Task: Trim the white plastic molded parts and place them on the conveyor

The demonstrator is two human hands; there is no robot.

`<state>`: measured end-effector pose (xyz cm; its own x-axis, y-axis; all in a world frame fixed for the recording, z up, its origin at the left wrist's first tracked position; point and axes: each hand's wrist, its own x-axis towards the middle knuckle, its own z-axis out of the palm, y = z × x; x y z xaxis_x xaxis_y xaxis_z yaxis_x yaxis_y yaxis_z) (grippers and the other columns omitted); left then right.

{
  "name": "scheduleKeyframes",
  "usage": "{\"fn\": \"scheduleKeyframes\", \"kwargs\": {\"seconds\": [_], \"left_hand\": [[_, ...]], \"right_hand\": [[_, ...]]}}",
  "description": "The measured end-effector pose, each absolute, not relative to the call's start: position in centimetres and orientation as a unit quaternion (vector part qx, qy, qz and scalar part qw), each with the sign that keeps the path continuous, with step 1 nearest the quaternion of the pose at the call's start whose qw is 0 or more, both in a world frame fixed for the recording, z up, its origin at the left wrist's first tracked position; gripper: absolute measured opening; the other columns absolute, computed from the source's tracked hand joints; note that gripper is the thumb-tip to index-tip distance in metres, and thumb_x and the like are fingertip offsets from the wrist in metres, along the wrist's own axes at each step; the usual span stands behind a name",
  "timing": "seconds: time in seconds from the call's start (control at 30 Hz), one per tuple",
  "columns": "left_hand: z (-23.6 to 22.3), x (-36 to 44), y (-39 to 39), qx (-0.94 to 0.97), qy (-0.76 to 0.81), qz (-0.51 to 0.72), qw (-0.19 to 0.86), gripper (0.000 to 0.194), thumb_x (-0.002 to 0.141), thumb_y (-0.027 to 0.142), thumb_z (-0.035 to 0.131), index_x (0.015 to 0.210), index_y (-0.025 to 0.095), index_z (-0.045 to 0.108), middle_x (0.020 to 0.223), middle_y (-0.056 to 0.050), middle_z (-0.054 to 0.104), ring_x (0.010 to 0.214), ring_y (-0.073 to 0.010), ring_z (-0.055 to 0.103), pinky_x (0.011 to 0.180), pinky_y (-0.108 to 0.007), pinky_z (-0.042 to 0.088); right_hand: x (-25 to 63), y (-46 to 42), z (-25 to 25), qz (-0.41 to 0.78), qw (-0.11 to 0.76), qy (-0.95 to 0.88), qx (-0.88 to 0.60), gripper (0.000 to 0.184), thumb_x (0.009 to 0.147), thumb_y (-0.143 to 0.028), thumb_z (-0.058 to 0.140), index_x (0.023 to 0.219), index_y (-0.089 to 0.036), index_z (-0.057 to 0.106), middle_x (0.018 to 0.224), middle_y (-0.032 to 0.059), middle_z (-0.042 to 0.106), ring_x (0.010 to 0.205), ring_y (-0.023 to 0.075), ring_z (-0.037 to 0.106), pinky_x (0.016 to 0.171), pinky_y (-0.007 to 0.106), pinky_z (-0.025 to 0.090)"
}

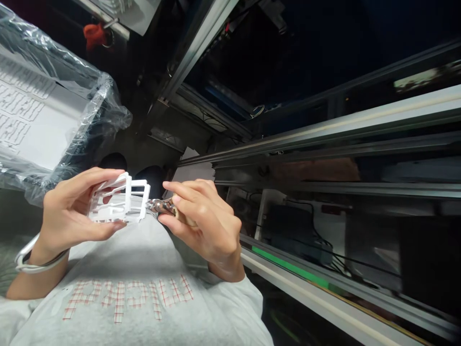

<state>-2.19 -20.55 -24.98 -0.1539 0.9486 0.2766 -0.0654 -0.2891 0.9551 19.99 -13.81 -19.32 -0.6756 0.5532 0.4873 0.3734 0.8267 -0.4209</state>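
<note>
My left hand (74, 209) is closed around a stack of thin white plastic frames (126, 194), held on edge with fingers above and thumb below. One frame stands out to the right of the others. In my right hand (205, 216) is a small pair of metal nippers (161, 206), its shiny jaws pointing left. The jaw tips meet the right edge of the outermost frame; whether they are closed on it I cannot tell. My fingers hide most of the handles.
At the left stands a box lined with clear plastic film (104, 96), holding flat white sheets with rows of thin white parts (21, 103). Metal rails (288, 139) of a dark rack run along the right. An orange-red object (94, 36) lies at the upper left.
</note>
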Motion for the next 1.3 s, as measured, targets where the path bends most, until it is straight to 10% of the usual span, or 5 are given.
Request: {"fn": "scheduleKeyframes", "kwargs": {"seconds": [1.3], "left_hand": [[-26.1, -2.4, -22.1, 0.449, 0.365, 0.65, 0.493, 0.058, 0.065, 0.021, 0.094, 0.121, 0.019, 0.077, 0.104, -0.009, 0.075, 0.09, -0.0168, 0.07, 0.076, -0.018, 0.06]], "right_hand": [[19.9, -14.9, -20.8, 0.241, 0.405, -0.837, -0.279, 0.023, 0.087, -0.021, 0.078, 0.104, -0.023, 0.063, 0.075, -0.0015, 0.071, 0.064, 0.0152, 0.067, 0.058, 0.03, 0.058]]}}
